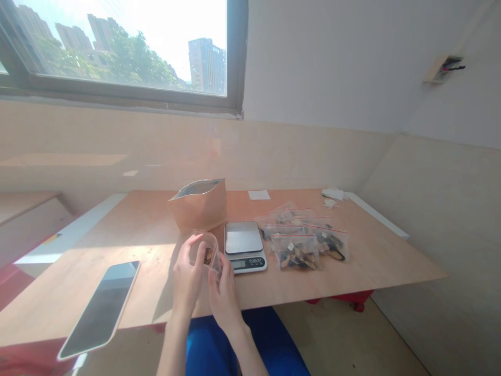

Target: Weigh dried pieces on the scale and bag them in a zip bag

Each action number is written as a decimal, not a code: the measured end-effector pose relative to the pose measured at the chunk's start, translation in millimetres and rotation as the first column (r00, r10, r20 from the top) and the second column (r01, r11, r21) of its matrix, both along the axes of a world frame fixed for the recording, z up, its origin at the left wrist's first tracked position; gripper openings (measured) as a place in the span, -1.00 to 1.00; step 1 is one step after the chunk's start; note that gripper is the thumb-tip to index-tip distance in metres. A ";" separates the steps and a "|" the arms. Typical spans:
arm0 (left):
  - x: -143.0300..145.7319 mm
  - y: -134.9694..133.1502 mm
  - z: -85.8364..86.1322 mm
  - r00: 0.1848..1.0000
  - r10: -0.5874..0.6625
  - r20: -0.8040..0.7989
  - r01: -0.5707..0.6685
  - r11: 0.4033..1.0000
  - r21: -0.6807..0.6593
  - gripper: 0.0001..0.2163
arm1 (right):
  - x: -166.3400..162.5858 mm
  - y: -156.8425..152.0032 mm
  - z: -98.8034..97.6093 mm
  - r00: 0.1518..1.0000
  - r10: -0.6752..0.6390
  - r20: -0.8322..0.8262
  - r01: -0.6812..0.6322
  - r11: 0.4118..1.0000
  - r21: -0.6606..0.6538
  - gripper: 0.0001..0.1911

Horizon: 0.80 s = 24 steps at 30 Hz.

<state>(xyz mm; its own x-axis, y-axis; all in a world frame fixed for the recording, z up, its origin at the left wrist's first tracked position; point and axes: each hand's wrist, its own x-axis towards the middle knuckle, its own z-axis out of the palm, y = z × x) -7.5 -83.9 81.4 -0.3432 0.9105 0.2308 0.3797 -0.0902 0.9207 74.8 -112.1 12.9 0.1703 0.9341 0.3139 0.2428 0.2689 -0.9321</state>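
Both my hands hold a small clear zip bag (209, 251) with a few dark pieces inside, just above the near edge of the wooden table (148, 235). My left hand (188, 279) grips the bag's left side with fingers curled. My right hand (224, 295) pinches its right lower edge. A small digital kitchen scale (244, 245) with an empty silver platform stands right beside the bag. Behind it an open brown paper pouch (199, 206) stands upright. Several filled clear zip bags (303, 237) with red seals lie to the right of the scale.
A phone (100, 308) with a dark screen lies at the table's near left edge. A white slip of paper (259, 195) and some small white packets (332, 196) lie at the back. Tiled walls and a window surround the table. My blue trousers show below the edge.
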 end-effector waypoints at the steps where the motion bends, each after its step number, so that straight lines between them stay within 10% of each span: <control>1: 1.9 -2.7 -2.2 0.999 0.033 0.015 -0.033 0.999 0.027 -0.66 | 1.6 0.7 -1.1 1.000 -0.013 0.002 0.012 1.000 0.012 -0.56; 13: -2.9 -6.9 -58.0 0.968 0.086 0.235 -0.082 0.996 -0.023 -0.55 | 7.6 1.6 9.5 0.994 -0.052 -0.098 0.054 0.998 0.023 -0.68; 24: 17.2 1.9 -66.8 0.851 0.005 0.525 0.017 0.999 -0.037 -0.53 | 59.4 3.7 16.9 0.963 -0.118 -0.241 0.131 0.991 0.039 -0.66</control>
